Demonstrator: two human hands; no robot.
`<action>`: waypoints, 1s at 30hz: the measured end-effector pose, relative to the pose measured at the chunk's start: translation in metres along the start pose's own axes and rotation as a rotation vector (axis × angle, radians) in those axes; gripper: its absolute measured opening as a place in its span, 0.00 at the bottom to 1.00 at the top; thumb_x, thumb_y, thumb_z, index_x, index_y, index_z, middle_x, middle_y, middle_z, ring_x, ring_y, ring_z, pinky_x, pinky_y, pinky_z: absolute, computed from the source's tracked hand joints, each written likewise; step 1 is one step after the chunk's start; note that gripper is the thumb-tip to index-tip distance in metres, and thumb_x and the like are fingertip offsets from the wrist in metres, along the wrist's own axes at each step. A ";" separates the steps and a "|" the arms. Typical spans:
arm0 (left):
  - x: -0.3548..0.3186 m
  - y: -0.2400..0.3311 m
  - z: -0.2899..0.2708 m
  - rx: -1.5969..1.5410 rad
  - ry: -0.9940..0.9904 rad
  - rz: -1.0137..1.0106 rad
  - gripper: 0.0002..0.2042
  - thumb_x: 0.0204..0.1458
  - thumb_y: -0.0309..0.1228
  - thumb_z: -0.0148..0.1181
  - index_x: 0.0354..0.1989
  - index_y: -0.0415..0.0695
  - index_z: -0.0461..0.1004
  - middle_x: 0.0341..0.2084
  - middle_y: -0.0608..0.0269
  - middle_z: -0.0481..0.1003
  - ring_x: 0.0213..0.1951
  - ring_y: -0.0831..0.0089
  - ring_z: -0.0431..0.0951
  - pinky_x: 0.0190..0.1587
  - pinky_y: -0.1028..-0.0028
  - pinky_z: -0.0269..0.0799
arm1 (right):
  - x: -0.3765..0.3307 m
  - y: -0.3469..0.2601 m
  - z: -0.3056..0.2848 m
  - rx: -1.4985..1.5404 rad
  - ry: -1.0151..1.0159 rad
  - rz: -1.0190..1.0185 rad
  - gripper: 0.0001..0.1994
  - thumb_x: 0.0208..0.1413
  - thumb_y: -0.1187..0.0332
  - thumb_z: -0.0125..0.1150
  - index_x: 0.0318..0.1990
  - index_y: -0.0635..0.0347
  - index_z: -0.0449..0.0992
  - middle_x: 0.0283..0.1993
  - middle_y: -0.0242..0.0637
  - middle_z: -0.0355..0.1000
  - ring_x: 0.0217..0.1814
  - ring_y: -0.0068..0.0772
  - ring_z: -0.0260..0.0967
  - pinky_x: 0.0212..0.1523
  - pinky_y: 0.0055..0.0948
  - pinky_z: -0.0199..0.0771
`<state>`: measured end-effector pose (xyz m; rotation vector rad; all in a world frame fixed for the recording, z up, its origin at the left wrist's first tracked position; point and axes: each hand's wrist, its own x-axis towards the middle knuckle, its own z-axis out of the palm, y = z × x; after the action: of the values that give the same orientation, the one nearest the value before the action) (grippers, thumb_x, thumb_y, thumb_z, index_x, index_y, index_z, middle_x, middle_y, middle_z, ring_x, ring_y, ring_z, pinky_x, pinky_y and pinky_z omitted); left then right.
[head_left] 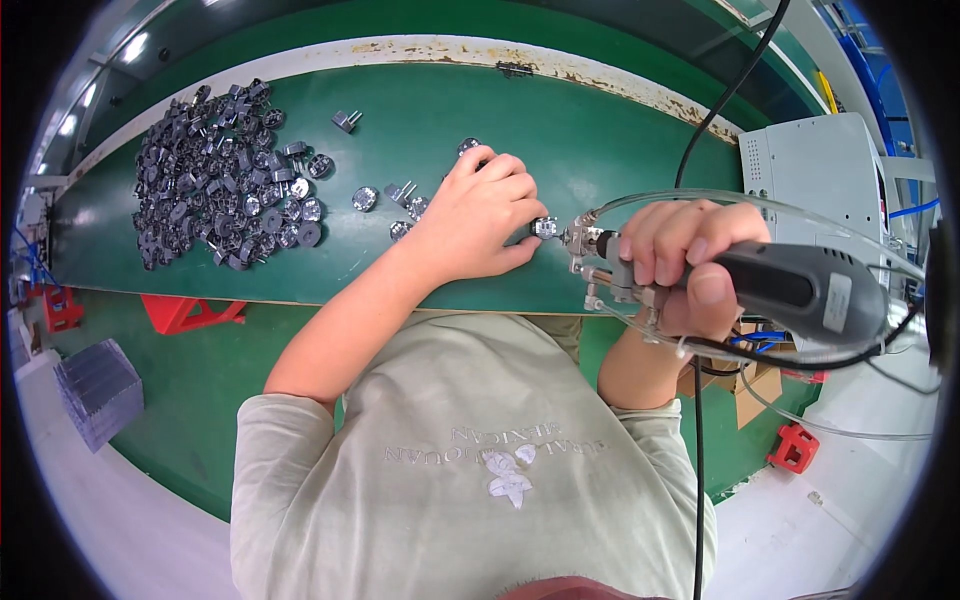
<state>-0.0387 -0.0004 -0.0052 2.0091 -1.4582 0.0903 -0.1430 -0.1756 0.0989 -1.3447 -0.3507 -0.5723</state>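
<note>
My right hand [695, 250] is wrapped round a dark grey power screwdriver [800, 290] with a metal nozzle and clear tubing at its front. The tool lies nearly level, its tip pointing left. At that tip is a small black plug part [545, 228] with a pale inner face, pinched between the thumb and fingers of my left hand [480, 215]. Tip and part look to be touching, though the exact contact is too small to tell. Several like parts, one a round plug piece [365, 199], lie left of my left hand, partly hidden by it.
A big heap of black plug parts [220, 180] covers the left of the green bench [420, 110]. One pronged part [346, 121] lies apart from it. At the right stands a light grey machine [815, 175]. A black cable [715, 110] hangs down near the tool; red stools [185, 313] stand below.
</note>
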 end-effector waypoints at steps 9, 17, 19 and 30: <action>-0.001 -0.001 0.001 -0.022 0.003 -0.005 0.11 0.42 0.35 0.70 0.35 0.48 0.82 0.34 0.68 0.75 0.49 0.67 0.72 0.58 0.58 0.61 | -0.003 0.013 0.006 0.059 0.042 0.020 0.13 0.55 0.68 0.69 0.35 0.60 0.66 0.22 0.35 0.68 0.20 0.28 0.66 0.28 0.35 0.75; 0.000 -0.001 0.000 -0.026 0.010 0.002 0.11 0.41 0.34 0.70 0.34 0.48 0.82 0.33 0.68 0.74 0.48 0.67 0.72 0.57 0.59 0.62 | 0.000 0.012 0.009 -0.034 -0.023 0.046 0.12 0.59 0.63 0.62 0.36 0.59 0.65 0.22 0.34 0.66 0.20 0.29 0.65 0.28 0.38 0.74; 0.000 -0.001 0.000 -0.028 0.014 0.001 0.11 0.41 0.34 0.71 0.34 0.48 0.82 0.33 0.68 0.74 0.47 0.67 0.72 0.56 0.59 0.62 | -0.001 0.011 0.011 -0.031 -0.033 0.053 0.13 0.59 0.63 0.62 0.37 0.59 0.65 0.22 0.35 0.66 0.20 0.30 0.65 0.28 0.37 0.74; 0.000 -0.002 0.000 -0.033 0.007 -0.002 0.11 0.40 0.34 0.71 0.33 0.48 0.82 0.32 0.68 0.75 0.47 0.67 0.73 0.56 0.59 0.63 | 0.000 0.014 0.011 -0.015 -0.030 0.047 0.13 0.58 0.63 0.63 0.36 0.59 0.66 0.22 0.35 0.67 0.20 0.30 0.66 0.28 0.37 0.74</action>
<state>-0.0365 -0.0002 -0.0064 1.9818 -1.4444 0.0719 -0.1345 -0.1636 0.0898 -1.3739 -0.3388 -0.5173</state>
